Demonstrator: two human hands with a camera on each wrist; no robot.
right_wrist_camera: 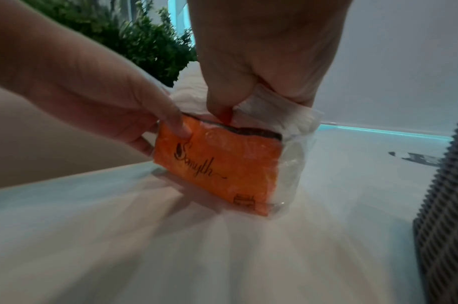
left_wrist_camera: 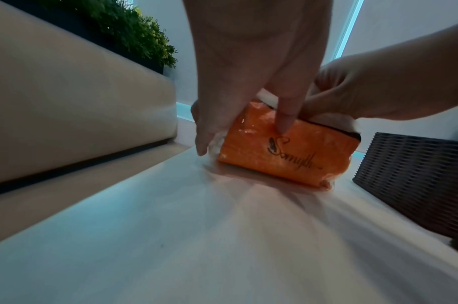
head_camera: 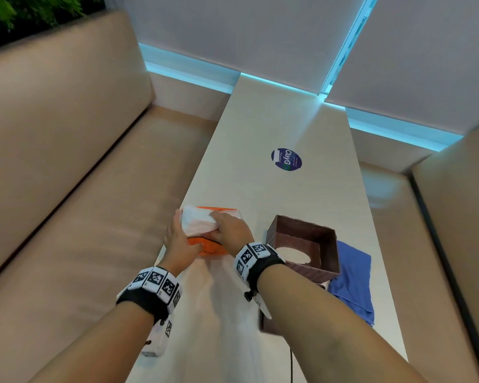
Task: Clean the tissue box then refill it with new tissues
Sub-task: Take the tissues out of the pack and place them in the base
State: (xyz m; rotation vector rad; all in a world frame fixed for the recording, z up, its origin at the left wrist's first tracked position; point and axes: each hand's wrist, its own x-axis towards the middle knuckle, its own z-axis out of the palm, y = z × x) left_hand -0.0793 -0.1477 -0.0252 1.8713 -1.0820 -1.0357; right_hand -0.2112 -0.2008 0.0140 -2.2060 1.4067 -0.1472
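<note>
Your right hand (head_camera: 228, 226) pinches the white tissues (head_camera: 197, 222) sticking out of the orange pack (head_camera: 213, 248) your left hand (head_camera: 179, 240) holds steady on the tabletop (head_camera: 260, 128), and the empty brown tissue box (head_camera: 304, 244) waits at 3 o'clock, nearer your right hand.

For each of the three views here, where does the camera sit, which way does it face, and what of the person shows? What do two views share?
Head: on the head, facing forward and down at the table; both forearms, left hand and right hand show.
Left wrist: low over the table, looking along the left hand at the orange tissue pack; the right hand shows too.
Right wrist: low, looking along the right hand, whose grip is on the white tissues; the left hand shows.
Shared: both wrist views show the pack and the woven tissue box.
</note>
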